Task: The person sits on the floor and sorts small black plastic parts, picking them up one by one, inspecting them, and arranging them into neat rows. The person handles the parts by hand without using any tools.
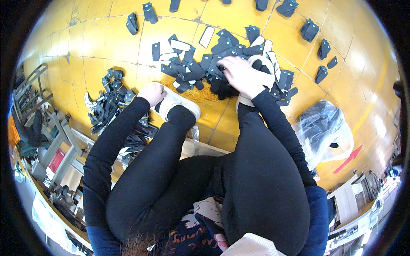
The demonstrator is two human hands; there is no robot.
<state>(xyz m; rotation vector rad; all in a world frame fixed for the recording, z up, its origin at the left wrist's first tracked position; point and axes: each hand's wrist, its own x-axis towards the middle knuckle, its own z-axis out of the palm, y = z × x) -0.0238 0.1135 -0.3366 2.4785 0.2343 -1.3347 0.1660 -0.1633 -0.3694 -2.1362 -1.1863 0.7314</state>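
Note:
My right hand (241, 74), open with its fingers stretched, is over the right side of a loose pile of flat dark-grey pieces (195, 67), some with pale undersides. Beside my left shoe (179, 104), my left hand (152, 94) has its fingers curled. A bit of something dark shows just below it, but what the fingers hold is hidden. Yellow rubber bands (205, 93) lie in a tangle between my shoes, at the near edge of the pile. To the left of my left hand is a heap of dark bundles (112, 96), some with yellow bands round them.
Small dark stacks (309, 30) are spread over the yellow tiled floor (106, 38) farther out. A clear plastic bag (326, 128) with dark contents sits at the right, near a red floor arrow (348, 159). Metal frames (55, 136) stand at the left.

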